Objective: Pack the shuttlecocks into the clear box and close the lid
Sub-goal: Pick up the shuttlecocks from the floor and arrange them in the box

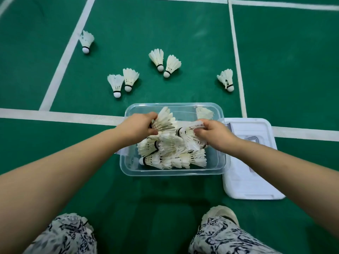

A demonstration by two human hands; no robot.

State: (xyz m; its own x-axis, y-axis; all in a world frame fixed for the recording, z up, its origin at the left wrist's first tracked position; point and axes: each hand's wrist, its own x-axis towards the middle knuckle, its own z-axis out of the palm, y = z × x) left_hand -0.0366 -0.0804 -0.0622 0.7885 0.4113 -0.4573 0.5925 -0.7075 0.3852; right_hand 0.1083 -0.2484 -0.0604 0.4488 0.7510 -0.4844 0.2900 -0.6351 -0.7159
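Note:
The clear box [128, 169] stands on the green court floor in front of me, with several white feather shuttlecocks piled inside [170, 154]. My left hand [137, 125] is over the box's left side, shut on a shuttlecock [165, 120] with its feathers fanning up and right. My right hand [212, 134] is over the right side, shut on another shuttlecock [189, 132] lying sideways. Several loose shuttlecocks lie on the floor beyond the box: one far left [86, 41], a pair [122, 81], another pair [165, 62], one at right [226, 79].
The white lid [256, 180] lies flat on the floor, touching the box's right side. White court lines [55, 114] cross the floor behind the box. My knees in patterned trousers and a pale shoe [220, 213] are at the bottom.

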